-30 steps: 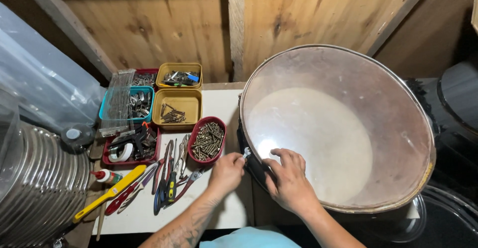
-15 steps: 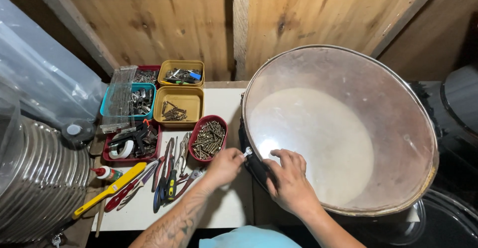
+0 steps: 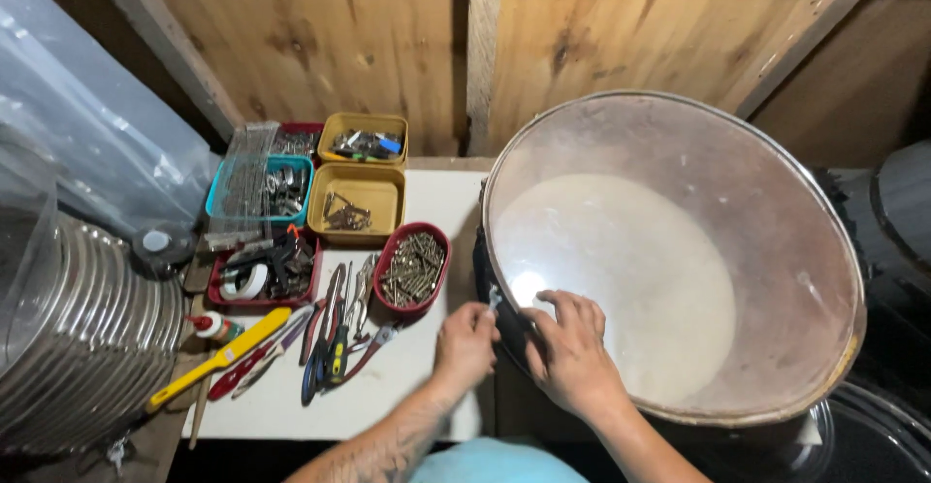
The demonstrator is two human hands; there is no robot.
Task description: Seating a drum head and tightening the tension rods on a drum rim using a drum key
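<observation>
A large round drum (image 3: 679, 250) with a translucent, worn head rests tilted on the right of a white tabletop (image 3: 407, 386). My right hand (image 3: 572, 352) lies on the near left part of the drumhead, fingers spread over the rim. My left hand (image 3: 465, 342) is closed at the drum's left side, just below the rim, pinching a small metal part that I cannot make out. A red oval tray of screws (image 3: 412, 270) sits just left of that hand.
Yellow trays (image 3: 361, 192), a teal tray (image 3: 262, 187) and a red tray (image 3: 264, 272) with hardware stand at the back left. Pliers and screwdrivers (image 3: 330, 333) and a yellow-handled tool (image 3: 223, 357) lie on the tabletop. A stack of metal hoops (image 3: 68, 338) is at far left.
My left hand has slid right from the tabletop near the tools to the drum's side by the rim. My right hand stays on the drumhead, nearly still.
</observation>
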